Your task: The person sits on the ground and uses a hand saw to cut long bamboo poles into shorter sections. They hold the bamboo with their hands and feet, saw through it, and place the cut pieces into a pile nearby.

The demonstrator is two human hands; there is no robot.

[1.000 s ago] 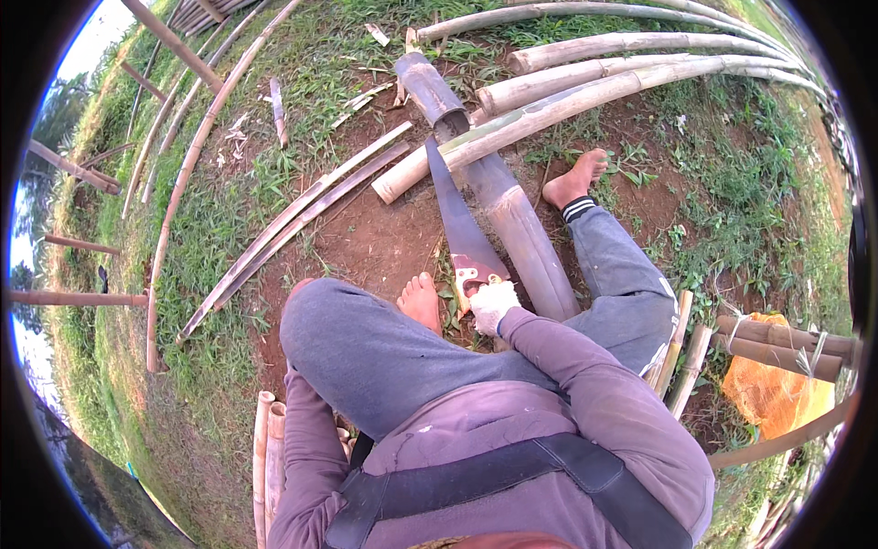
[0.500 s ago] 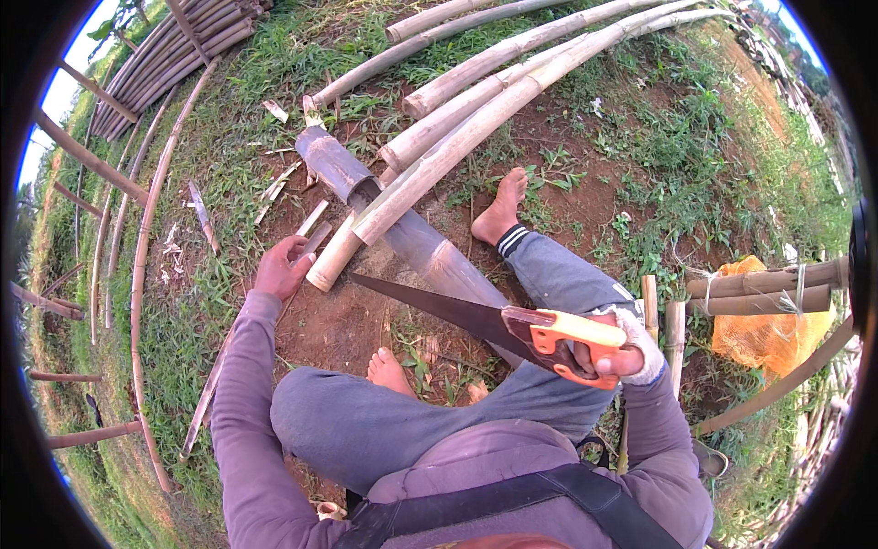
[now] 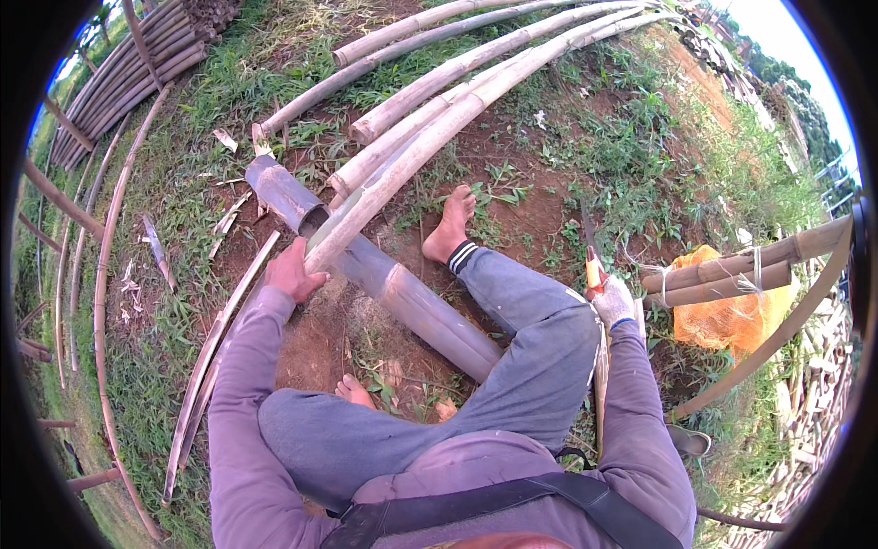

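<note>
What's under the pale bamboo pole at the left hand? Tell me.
Thick, dark bamboo, showing on both sides of the pole by the left hand. The stretch directly beneath is covered, so whether both parts join cannot be seen.

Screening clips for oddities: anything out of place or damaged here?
What looks like a sandal lies at lower right, odd since both feet are bare. Pale splinters also lie scattered beyond the left hand, untidy. No spill stands out.
</note>
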